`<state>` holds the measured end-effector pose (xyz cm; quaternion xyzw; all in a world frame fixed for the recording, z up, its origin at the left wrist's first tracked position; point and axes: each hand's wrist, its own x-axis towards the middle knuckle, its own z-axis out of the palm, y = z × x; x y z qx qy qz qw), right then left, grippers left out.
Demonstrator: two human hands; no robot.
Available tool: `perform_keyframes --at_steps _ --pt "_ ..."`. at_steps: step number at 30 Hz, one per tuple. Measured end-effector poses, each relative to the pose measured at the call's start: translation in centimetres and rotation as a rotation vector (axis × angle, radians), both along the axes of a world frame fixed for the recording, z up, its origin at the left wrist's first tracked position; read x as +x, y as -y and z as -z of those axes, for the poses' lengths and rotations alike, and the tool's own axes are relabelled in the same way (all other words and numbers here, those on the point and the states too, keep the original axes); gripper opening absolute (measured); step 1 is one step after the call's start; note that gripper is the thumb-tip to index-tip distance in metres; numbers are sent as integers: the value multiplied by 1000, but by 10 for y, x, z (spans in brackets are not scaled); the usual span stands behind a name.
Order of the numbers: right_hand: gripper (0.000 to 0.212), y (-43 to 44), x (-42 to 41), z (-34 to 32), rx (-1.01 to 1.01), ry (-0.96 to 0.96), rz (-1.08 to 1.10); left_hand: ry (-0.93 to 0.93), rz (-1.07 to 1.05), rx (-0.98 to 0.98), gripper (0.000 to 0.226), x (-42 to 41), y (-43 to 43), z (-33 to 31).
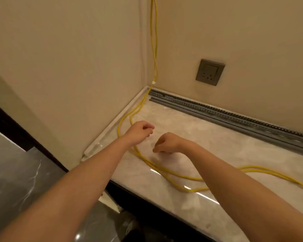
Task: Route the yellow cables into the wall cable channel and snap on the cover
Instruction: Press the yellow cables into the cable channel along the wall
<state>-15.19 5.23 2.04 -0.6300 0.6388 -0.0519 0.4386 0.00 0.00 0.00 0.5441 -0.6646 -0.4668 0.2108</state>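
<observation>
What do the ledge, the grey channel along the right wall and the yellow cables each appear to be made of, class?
Ledge: likely polished marble or a stone-look slab; pale veining, bright glints near its front edge.
Grey channel: possibly plastic or metal; matte grey, with a toothed row along it.
Yellow cables: probably plastic-sheathed; smooth, glossy, bending in loose curves.

No readable text, labels, brands or numbers showing anywhere; grey square wall socket plate [210, 72] carrying no legible markings, only slots.

Beige walls [68, 58] with a grey socket [210, 72] meet a marble ledge [191, 137].
</observation>
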Motion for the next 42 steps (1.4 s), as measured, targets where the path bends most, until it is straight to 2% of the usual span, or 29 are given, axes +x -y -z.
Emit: perform_keyframes --at_steps 5,7,9,12,14,17,20,22,25,27,30,32,34,36,38,42 --pt "34 0 29 10 21 -86 -84 -18 25 -42 17 16 2 7" --pt "38 -2 38 15 -68 -243 -154 -31 45 -41 20 23 3 10" --pt "30 -3 44 22 -183 -382 -239 -33 63 -21 22 28 2 12" --pt "16 1 45 18 -257 -425 -238 -32 125 -10 20 30 2 12" --pt "17 6 36 11 -277 -425 -161 43 195 -48 19 27 4 9" --pt "9 13 12 -1 -300 -433 -3 287 300 -88 33 18 8 2" --pt "13 16 -13 -13 -237 -485 70 317 353 -36 35 7 13 -1" --pt "15 15 -19 -16 -112 -386 85 307 397 -17 29 1 17 -3" --pt "31 7 -12 -11 85 -234 38 373 470 -50 25 -4 25 -3" --pt "37 2 -3 -5 82 -313 -49 358 472 -30 27 -4 30 -1" --pt "25 2 5 2 -97 -561 -156 383 487 -47 26 -4 32 1" --pt "29 4 2 1 -130 -645 -179 419 517 -77 23 -6 33 0" --pt "36 7 -6 -5 -125 -621 -116 506 574 -121 23 -9 34 -2" --pt "24 11 -18 -14 -153 -574 -2 591 605 -137 45 -14 35 -5" --pt "14 15 -32 -23 -224 -645 42 584 596 -120 57 -21 36 -9" --pt "18 19 -72 -38 -238 -830 99 654 616 -277 56 -31 47 -19"
